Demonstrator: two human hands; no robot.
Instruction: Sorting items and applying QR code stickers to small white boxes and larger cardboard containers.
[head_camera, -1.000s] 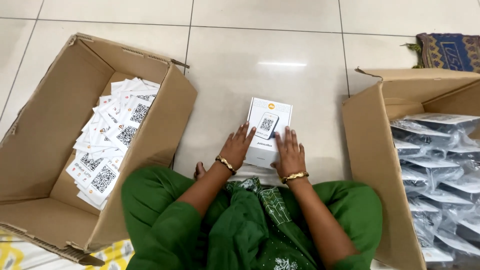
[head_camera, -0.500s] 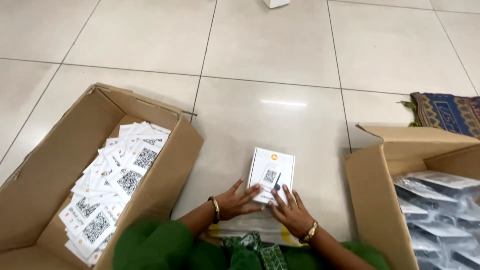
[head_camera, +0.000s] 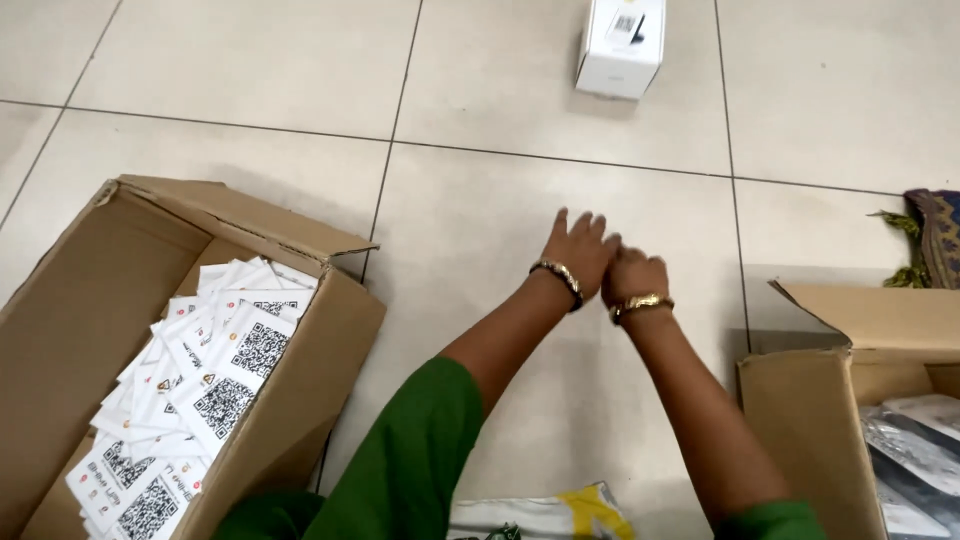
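Both hands, left hand (head_camera: 580, 250) with fingers spread and right hand (head_camera: 632, 275) loosely curled, hold nothing, stretched toward the small white box (head_camera: 620, 45) on the floor (head_camera: 250, 60) at twelve o'clock.

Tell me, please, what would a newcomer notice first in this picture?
Two bare hands, the left hand and the right hand, stretch forward together over the tiled floor, holding nothing. Far ahead stands a small white box. At the left, an open cardboard box holds white cards.

White box (head_camera: 620, 45) – green sleeves (head_camera: 400, 450)
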